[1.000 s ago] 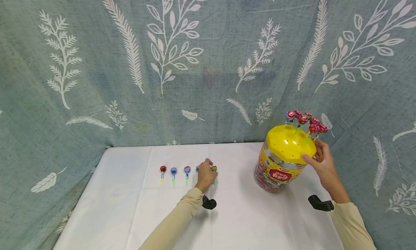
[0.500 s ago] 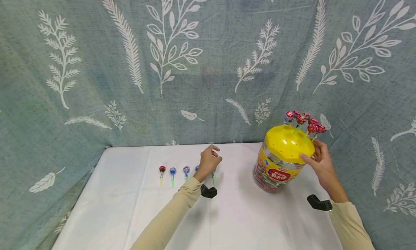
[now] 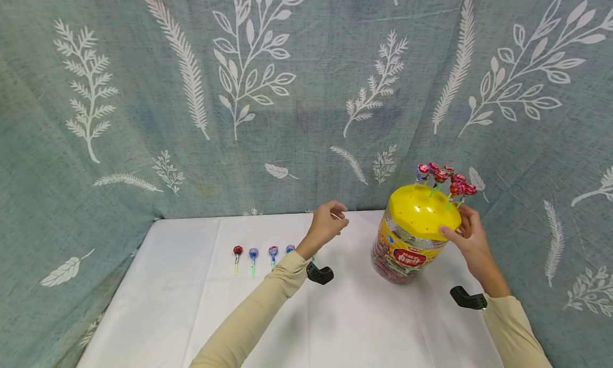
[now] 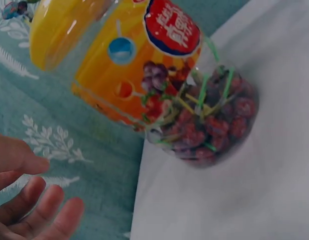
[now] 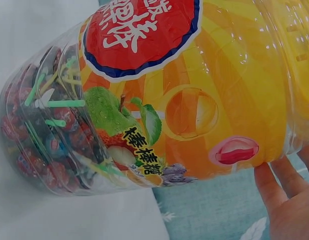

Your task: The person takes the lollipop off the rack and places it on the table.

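A clear plastic jar (image 3: 406,255) with a yellow lid (image 3: 423,214) stands on the right of the table, packed with lollipops (image 5: 49,145). Several red-wrapped lollipops (image 3: 441,175) stick up from holes at the lid's far right side. My right hand (image 3: 471,241) grips the lid's right edge, thumb on the near side, fingers round the back. Left of the jar, my left hand (image 3: 328,223) is raised over the table with fingers loosely bent and nothing between them. The left wrist view shows that hand's fingertips (image 4: 72,210) apart from the jar.
A row of lollipops lies left of the left hand: a red one (image 3: 237,251), blue ones (image 3: 254,253), and one mostly covered by the forearm. White cloth (image 3: 158,304) covers the table. A green leaf-patterned curtain (image 3: 306,118) hangs close behind.
From the right end of the lollipop row, my left hand has lifted and moved right toward the jar. The right hand keeps its grip on the lid.
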Demonstrator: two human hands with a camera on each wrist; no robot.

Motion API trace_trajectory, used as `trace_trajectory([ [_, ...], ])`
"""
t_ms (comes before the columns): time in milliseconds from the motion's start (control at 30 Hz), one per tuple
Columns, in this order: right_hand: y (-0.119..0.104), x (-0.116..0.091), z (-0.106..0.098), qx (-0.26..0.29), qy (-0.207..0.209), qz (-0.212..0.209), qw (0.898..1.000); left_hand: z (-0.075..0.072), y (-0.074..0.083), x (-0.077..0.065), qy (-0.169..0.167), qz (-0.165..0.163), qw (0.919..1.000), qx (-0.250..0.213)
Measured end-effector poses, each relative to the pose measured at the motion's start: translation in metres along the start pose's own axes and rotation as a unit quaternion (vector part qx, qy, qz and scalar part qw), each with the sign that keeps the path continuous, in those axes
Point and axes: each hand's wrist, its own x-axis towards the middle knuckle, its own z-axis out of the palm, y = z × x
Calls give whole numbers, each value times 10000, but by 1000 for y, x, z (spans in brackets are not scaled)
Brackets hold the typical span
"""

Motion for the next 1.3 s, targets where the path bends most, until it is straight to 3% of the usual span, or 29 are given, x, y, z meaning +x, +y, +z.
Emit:
trace_trajectory([
  [467,0,0,0,51,22,-88,9999,12,46,9,-281,463,9984,-173],
  [933,1,0,1,17,81,-78,9999,28,87,19,-94,1305,9914,54],
  [1300,-1,-1,2,113,38,-114,9999,51,109,35,21,1794,9833,-297],
])
